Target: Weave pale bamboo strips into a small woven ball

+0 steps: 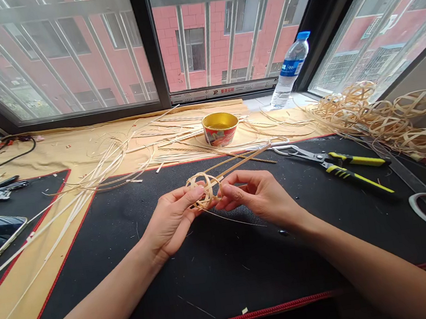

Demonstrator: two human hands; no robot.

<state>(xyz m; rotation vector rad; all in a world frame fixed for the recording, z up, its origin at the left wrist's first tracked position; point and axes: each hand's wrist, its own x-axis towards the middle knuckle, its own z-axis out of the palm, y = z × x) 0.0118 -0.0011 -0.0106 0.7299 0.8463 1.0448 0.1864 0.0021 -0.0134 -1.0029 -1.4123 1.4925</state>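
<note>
Both hands, left (172,220) and right (260,195), grip a small woven ball (203,190) between fingertips, above the black mat (220,264) on the tabletop; pliers (332,161) lie near.

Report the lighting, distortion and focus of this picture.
Head view: soft daylight comes through the window and leaves faint shadows on the black mat. The wide-angle lens bows the window's bars. The woven ball, held by left hand and right hand, is sharp.
</note>
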